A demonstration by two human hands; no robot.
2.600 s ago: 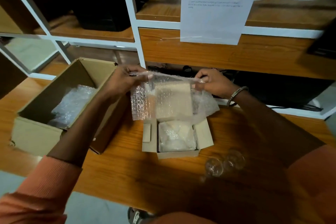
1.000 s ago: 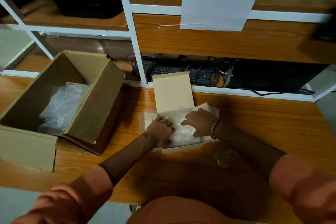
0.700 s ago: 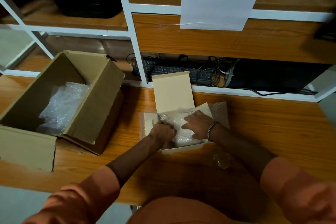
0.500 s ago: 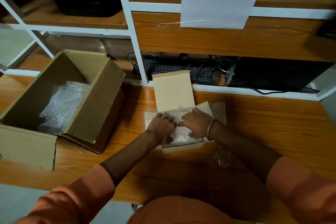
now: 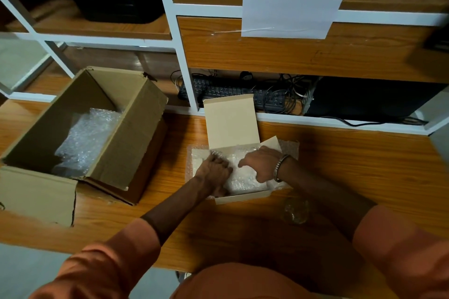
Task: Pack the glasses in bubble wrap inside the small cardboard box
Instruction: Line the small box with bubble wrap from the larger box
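1. I see the small cardboard box (image 5: 243, 198) lying on the wooden table (image 5: 352, 165), its smooth pale lid standing upright at the far side and its side flaps spread flat.
2. The box is lined with bubble wrap (image 5: 245, 177), clear and pebbled; the sheet spills over both side flaps onto the table.
3. My left hand (image 5: 213, 173) lies on the wrap at the box's left side, fingers curled down into the sheet; I cannot tell whether they pinch it or only press it.
4. My right hand (image 5: 261, 165) presses the wrap at the right side with fingers extended and spread. A metal bracelet (image 5: 279, 167) sits on that wrist.
5. A clear glass (image 5: 295, 210) stands on the table just near of the box, partly behind my right forearm. How many glasses are there I cannot tell.
6. To the left stands a large cardboard box (image 5: 126, 138), brown and open, with crumpled bubble wrap on its floor.
7. Behind the table is a shelf unit of white frame and wood boards; a keyboard (image 5: 230, 92) and tangled cables lie on the lowest shelf, and a printed sheet of paper (image 5: 291, 2) hangs above.
8. Both sleeves are orange.
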